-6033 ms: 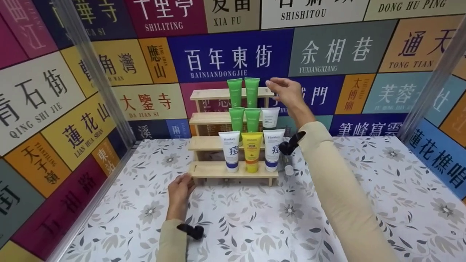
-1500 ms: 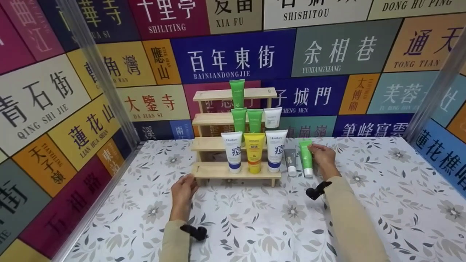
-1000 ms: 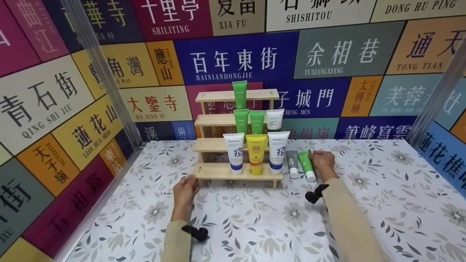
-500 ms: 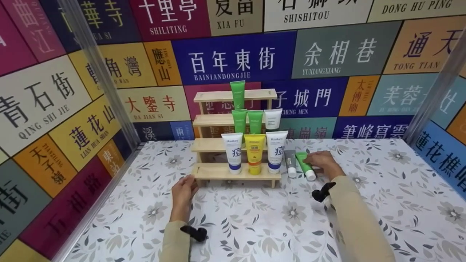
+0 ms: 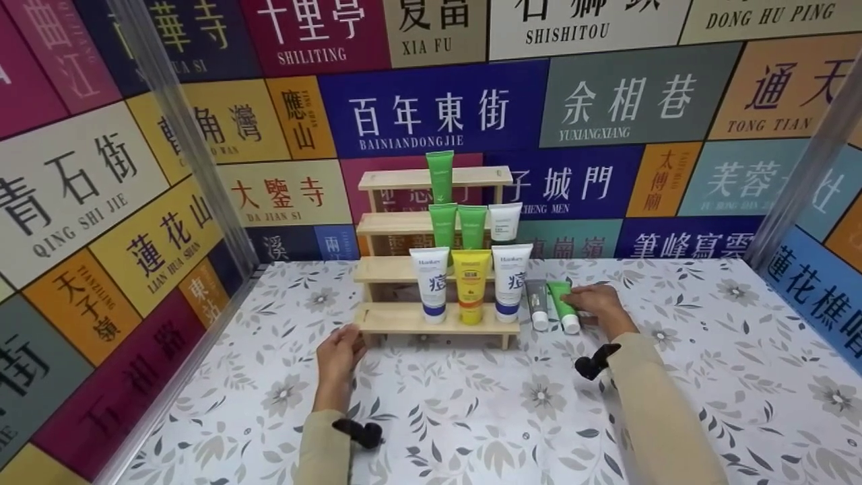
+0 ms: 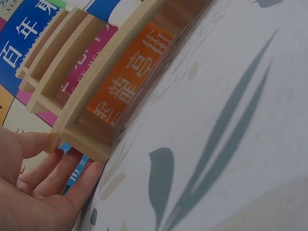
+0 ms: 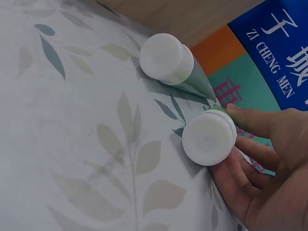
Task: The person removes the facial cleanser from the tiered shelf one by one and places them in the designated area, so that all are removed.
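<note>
Two hands flanked a wooden stand [image 5: 387, 318]. The left hand [image 5: 340, 353] had thumb and fingers clamped on the left end of the lowest shelf. On that shelf stood, from the left, a white tube [image 5: 431, 283], a yellow tube [image 5: 471, 283] and a second white tube [image 5: 510, 283]. Behind rose two green tubes [image 5: 442, 225] and a small white tube [image 5: 504, 221], with a higher green tube [image 5: 440, 176] further back. Right of the stand, a grey tube [image 5: 537, 303] lay on the tabletop [image 5: 431, 404]; beside it, caps apart, lay another green tube [image 5: 559, 294], pinched between the thumb and fingers of the right hand [image 5: 601, 306].
</note>
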{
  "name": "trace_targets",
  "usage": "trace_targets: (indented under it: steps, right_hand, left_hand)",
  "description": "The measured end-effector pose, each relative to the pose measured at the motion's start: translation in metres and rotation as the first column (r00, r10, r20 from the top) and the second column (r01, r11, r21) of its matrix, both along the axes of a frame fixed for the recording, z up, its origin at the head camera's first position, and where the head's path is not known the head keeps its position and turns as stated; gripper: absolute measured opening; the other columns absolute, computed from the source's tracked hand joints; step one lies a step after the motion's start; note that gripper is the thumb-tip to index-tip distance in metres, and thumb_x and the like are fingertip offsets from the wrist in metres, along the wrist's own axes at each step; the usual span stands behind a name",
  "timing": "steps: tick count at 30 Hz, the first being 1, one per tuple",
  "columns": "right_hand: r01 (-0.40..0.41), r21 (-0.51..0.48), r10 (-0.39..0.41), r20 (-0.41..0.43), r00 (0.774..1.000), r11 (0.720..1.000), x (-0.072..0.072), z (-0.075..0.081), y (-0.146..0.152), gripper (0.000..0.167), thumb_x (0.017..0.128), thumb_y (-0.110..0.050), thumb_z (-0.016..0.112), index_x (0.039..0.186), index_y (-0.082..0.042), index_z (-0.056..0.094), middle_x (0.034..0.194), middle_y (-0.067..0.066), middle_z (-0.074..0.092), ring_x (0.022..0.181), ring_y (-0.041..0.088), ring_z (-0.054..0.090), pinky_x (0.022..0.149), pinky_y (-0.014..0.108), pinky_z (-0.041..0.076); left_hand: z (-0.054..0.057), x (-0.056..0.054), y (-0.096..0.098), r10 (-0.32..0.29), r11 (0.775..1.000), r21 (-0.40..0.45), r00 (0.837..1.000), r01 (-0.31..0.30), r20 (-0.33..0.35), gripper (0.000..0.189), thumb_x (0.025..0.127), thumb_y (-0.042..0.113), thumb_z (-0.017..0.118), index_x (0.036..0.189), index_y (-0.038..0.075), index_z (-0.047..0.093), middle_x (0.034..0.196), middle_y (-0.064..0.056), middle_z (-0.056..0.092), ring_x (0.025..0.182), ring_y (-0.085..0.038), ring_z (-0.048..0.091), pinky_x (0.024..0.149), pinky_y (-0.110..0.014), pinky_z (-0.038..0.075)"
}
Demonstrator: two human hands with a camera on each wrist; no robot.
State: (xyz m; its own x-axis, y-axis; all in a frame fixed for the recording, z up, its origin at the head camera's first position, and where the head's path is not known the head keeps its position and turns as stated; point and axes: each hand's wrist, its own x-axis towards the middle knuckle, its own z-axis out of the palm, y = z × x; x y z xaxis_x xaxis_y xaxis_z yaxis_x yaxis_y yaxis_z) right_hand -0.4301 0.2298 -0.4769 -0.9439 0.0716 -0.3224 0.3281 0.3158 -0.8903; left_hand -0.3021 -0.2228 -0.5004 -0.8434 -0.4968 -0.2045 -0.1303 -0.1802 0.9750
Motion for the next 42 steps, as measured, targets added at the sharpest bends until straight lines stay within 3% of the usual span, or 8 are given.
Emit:
trace_targets:
  steps: [8, 14, 20, 23, 28, 33, 42]
  right_hand:
    - [0.026, -0.018, -0.026, -0.017, 1.0, 0.999, 0.003, -0.001, -0.002, 0.061, 0.095, -0.025, 0.07, 0.147, -0.004, 0.047, 0.151, 0.019, 0.046, 0.138, 0.029, 0.048, 0.108, 0.039, 0.051]
    - [-0.014, -0.035, 0.014, -0.017, 1.0, 0.999, 0.007, 0.0, -0.002, 0.067, 0.096, -0.026, 0.069, 0.151, -0.001, 0.04, 0.15, 0.02, 0.048, 0.14, 0.033, 0.045, 0.109, 0.042, 0.05]
    - [-0.026, -0.026, 0.027, 0.008, 1.0, 0.999, 0.006, 0.009, 0.0, 0.071, 0.096, -0.025, 0.068, 0.153, 0.0, 0.034, 0.158, 0.022, 0.037, 0.146, 0.037, 0.037, 0.112, 0.043, 0.047]
    - [-0.027, -0.001, 0.027, 0.001, 1.0, 1.0, 0.005, 0.02, 0.001, 0.07, 0.097, -0.027, 0.067, 0.153, -0.001, 0.035, 0.158, 0.023, 0.036, 0.147, 0.038, 0.036, 0.113, 0.043, 0.046]
    - [-0.072, 0.03, 0.075, -0.143, 0.987, 0.997, 0.01, 0.048, -0.003, 0.062, 0.099, -0.028, 0.064, 0.149, 0.0, 0.041, 0.154, 0.024, 0.043, 0.143, 0.039, 0.041, 0.112, 0.046, 0.048]
    - [-0.09, 0.054, 0.102, -0.289, 0.952, 0.994, 0.016, 0.079, -0.011, 0.06, 0.099, -0.034, 0.064, 0.147, -0.002, 0.046, 0.151, 0.021, 0.047, 0.139, 0.036, 0.047, 0.108, 0.046, 0.051]
    - [-0.046, 0.071, 0.072, -0.444, 0.893, 0.996, 0.025, 0.126, -0.027, 0.059, 0.097, -0.042, 0.065, 0.144, -0.009, 0.052, 0.141, 0.013, 0.056, 0.124, 0.024, 0.058, 0.092, 0.026, 0.057]
  left_hand:
    - [-0.001, 0.0, 0.0, -0.008, 1.0, -0.007, 1.0, 0.008, 0.02, 0.04, 0.103, 0.024, 0.057, 0.136, 0.001, 0.059, 0.129, -0.022, 0.066, 0.116, -0.029, 0.067, 0.095, -0.033, 0.059]
    - [0.0, 0.002, 0.001, -0.007, 1.0, 0.012, 1.0, 0.007, -0.025, 0.041, 0.103, 0.021, 0.058, 0.135, -0.004, 0.058, 0.125, -0.025, 0.067, 0.112, -0.03, 0.069, 0.093, -0.034, 0.06]
    - [-0.001, 0.001, 0.003, 0.005, 1.0, 0.008, 1.0, -0.005, -0.017, 0.038, 0.103, 0.02, 0.058, 0.132, -0.003, 0.06, 0.125, -0.025, 0.067, 0.112, -0.03, 0.068, 0.093, -0.035, 0.06]
    - [0.0, 0.002, 0.002, 0.004, 1.0, 0.011, 1.0, -0.004, -0.005, 0.038, 0.103, 0.021, 0.058, 0.133, -0.002, 0.061, 0.125, -0.023, 0.067, 0.114, -0.031, 0.067, 0.095, -0.035, 0.059]
    - [0.001, 0.002, 0.0, -0.003, 0.999, 0.034, 1.0, 0.004, -0.009, 0.039, 0.103, 0.022, 0.057, 0.134, -0.001, 0.059, 0.127, -0.022, 0.066, 0.12, -0.033, 0.065, 0.099, -0.038, 0.057]
    - [0.001, 0.002, 0.0, -0.008, 0.999, 0.048, 1.0, 0.008, -0.003, 0.04, 0.103, 0.023, 0.057, 0.136, -0.001, 0.058, 0.129, -0.022, 0.065, 0.123, -0.033, 0.063, 0.102, -0.039, 0.055]
    - [0.0, 0.002, 0.001, -0.009, 0.999, 0.03, 1.0, 0.01, -0.028, 0.041, 0.103, 0.021, 0.057, 0.137, -0.003, 0.057, 0.129, -0.025, 0.065, 0.121, -0.035, 0.064, 0.099, -0.038, 0.057]
